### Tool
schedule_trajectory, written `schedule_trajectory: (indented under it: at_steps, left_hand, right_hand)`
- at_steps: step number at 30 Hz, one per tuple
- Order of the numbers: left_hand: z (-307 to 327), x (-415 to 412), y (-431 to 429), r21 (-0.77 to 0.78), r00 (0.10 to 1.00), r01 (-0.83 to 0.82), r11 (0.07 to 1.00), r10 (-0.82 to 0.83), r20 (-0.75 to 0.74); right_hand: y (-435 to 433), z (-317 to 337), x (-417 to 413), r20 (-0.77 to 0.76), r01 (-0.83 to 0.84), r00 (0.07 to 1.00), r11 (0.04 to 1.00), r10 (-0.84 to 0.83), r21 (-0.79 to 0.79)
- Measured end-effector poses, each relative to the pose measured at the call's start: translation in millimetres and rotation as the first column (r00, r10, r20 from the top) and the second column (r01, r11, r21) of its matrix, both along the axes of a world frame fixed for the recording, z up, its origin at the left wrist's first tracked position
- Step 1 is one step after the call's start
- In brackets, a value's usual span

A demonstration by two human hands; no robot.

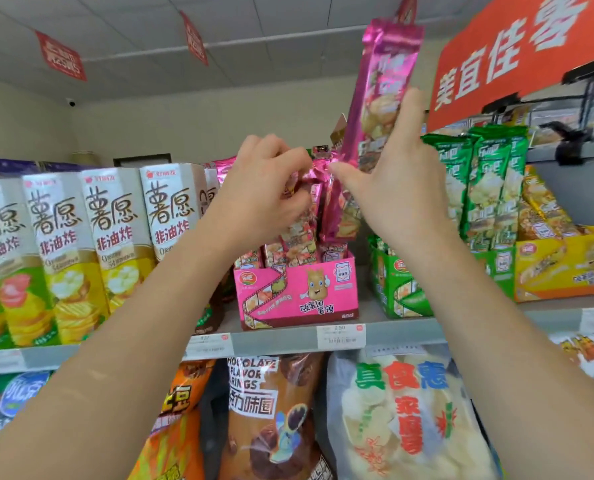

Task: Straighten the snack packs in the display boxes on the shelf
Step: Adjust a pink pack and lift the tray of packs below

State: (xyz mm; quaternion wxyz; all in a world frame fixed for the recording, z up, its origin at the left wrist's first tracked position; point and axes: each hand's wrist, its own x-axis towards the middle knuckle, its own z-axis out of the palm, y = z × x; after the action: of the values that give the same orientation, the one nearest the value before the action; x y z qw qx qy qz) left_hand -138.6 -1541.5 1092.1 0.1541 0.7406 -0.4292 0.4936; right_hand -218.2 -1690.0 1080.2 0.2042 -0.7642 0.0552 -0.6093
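From the head camera, the pink display box [299,292] sits on the shelf [275,342] at the centre of the frame, between the tall crisp cartons [115,230] on the left and the green display box [406,296] on the right. Your left hand [264,192] has its fingers curled, pinching the crimped tops of the standing pink packs [299,237] just above the box. Your right hand [403,181] holds one raised pink pack [382,81] up toward the upper middle of the frame, tilted, its lower end just above the others. The thumb stretches left toward the pack tops, and the exact grip is hidden behind the hand.

To do this step well, I would use the left hand to part the standing packs and keep a gap open. Bring the raised pack down bottom first into that gap, printed face forward, until it stands level with its neighbours. Go gently, because the foil probably creases and the row could topple sideways. Then square the tops before turning to the green box.
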Motion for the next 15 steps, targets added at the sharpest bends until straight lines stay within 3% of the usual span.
schedule_trajectory:
  at_steps: [8, 15]
  left_hand:
    - [2, 5, 10, 0.070, 0.996, 0.069, 0.995, -0.073, 0.058]
    - [11, 3, 5, 0.118, 0.986, 0.101, 0.988, -0.115, 0.120]
  right_hand:
    - [6, -24, 26, -0.427, 0.042, 0.901, 0.995, -0.076, -0.090]
    - [11, -42, 28, -0.596, 0.032, 0.801, 0.998, -0.054, -0.048]
